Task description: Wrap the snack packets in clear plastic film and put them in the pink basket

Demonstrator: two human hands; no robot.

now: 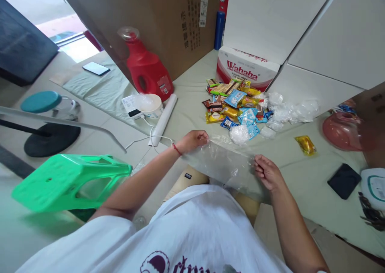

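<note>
A clear plastic bag (pixel 224 160) is stretched flat between my two hands, over the front edge of the cloth-covered surface. My left hand (pixel 194 140) pinches its upper left corner, with a red string round the wrist. At the bag's right side, my right hand (pixel 267 170) is closed on the edge. Just beyond the bag lies a heap of small wrapped snacks (pixel 230 100) in yellow, blue, green and brown wrappers. A crumpled ball of clear plastic (pixel 239 134) rests at the heap's near side. Several more crumpled clear bags (pixel 293 110) lie to its right.
Behind the heap stands a Wahaba-labelled carton (pixel 246 68). A red detergent jug (pixel 147 68), a paper tub (pixel 152 106) and a white roll (pixel 164 118) stand or lie leftward. One yellow packet (pixel 305 145), a pink bowl (pixel 341 130) and a black wallet-like item (pixel 344 180) are rightward. A green stool (pixel 66 180) is at left.
</note>
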